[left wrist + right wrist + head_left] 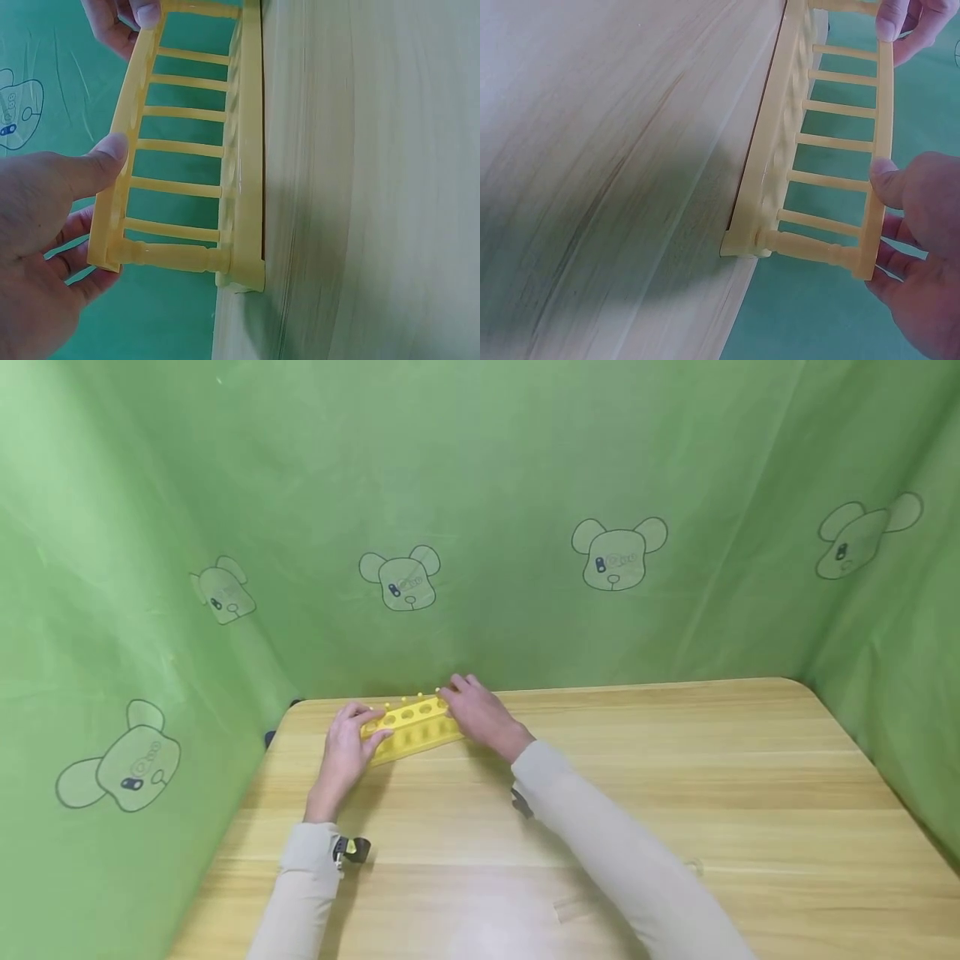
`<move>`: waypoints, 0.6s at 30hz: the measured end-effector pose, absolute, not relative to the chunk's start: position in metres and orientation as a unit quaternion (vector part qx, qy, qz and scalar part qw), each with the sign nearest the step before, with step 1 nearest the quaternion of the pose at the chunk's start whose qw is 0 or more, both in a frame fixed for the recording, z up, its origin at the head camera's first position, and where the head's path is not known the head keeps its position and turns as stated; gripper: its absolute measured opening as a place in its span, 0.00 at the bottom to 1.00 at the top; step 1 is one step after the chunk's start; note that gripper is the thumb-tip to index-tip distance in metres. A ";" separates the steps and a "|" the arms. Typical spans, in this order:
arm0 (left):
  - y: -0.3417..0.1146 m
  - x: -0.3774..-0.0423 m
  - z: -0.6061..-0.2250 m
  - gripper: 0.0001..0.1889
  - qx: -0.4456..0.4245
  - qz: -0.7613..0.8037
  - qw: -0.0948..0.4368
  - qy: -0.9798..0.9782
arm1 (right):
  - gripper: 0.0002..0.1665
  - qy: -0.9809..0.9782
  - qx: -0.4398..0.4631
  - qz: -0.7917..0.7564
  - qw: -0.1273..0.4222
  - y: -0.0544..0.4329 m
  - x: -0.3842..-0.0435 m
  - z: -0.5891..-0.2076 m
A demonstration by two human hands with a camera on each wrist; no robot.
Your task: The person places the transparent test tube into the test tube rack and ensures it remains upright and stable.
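A yellow plastic test tube rack [411, 721] stands upright at the table's far edge, its long side slanting a little. Round holes line its top plate, and thin pegs rise along its back. My left hand [346, 758] grips the left end of the top plate, thumb on the near edge and fingers over the far side. At the right end, my right hand [482, 716] holds the same plate, its thumb pressed on the near edge in the right wrist view. Both wrist views show the rack's base [250, 187] down at the wooden surface.
A wooden table [750, 793] spreads out in front of me. Close to my right forearm lies a clear tube-like piece [572, 908], with a small clear item [694, 867] beyond the sleeve. Green curtains [510, 460] with bear-head prints enclose the table's back and sides.
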State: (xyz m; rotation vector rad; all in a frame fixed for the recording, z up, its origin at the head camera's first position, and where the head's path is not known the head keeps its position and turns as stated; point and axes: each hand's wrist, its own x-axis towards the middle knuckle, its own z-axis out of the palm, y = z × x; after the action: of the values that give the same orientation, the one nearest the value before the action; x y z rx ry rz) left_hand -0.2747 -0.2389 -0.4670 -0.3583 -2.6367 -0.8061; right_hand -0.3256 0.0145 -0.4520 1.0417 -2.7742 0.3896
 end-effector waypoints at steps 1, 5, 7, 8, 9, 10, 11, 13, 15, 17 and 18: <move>-0.238 -0.275 -0.468 0.21 -0.130 -0.285 0.183 -0.932 | 0.23 -0.926 0.345 0.136 0.075 0.016 -0.325 -0.452; -0.234 -0.276 -0.470 0.21 -0.140 -0.287 0.189 -0.929 | 0.23 -0.928 0.336 0.146 0.071 0.020 -0.323 -0.454; -0.233 -0.276 -0.470 0.21 -0.142 -0.288 0.188 -0.928 | 0.23 -0.929 0.332 0.149 0.068 0.022 -0.322 -0.454; -0.232 -0.276 -0.471 0.21 -0.140 -0.290 0.185 -0.928 | 0.23 -0.929 0.331 0.151 0.068 0.022 -0.321 -0.454; -0.231 -0.276 -0.471 0.21 -0.139 -0.290 0.184 -0.929 | 0.23 -0.929 0.331 0.153 0.068 0.023 -0.321 -0.454; -0.231 -0.277 -0.472 0.21 -0.138 -0.290 0.182 -0.929 | 0.23 -0.929 0.330 0.155 0.068 0.024 -0.320 -0.454; -0.230 -0.277 -0.472 0.21 -0.137 -0.291 0.181 -0.929 | 0.23 -0.928 0.329 0.159 0.068 0.025 -0.319 -0.454; -0.229 -0.277 -0.471 0.21 -0.137 -0.293 0.180 -0.929 | 0.22 -0.928 0.328 0.163 0.070 0.026 -0.318 -0.453; -0.228 -0.277 -0.471 0.21 -0.139 -0.296 0.182 -0.927 | 0.22 -0.928 0.327 0.163 0.071 0.028 -0.317 -0.452; -0.227 -0.277 -0.471 0.21 -0.144 -0.299 0.187 -0.925 | 0.22 -0.929 0.324 0.164 0.071 0.030 -0.316 -0.451; -0.226 -0.277 -0.471 0.21 -0.146 -0.299 0.188 -0.924 | 0.22 -0.930 0.322 0.164 0.070 0.030 -0.315 -0.451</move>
State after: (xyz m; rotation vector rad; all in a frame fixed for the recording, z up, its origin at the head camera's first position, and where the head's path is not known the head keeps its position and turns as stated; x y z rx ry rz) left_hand -0.2774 -0.2261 -0.4709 -0.4121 -2.5991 -0.8426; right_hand -0.3153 0.0303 -0.4509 0.9694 -2.7979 0.4925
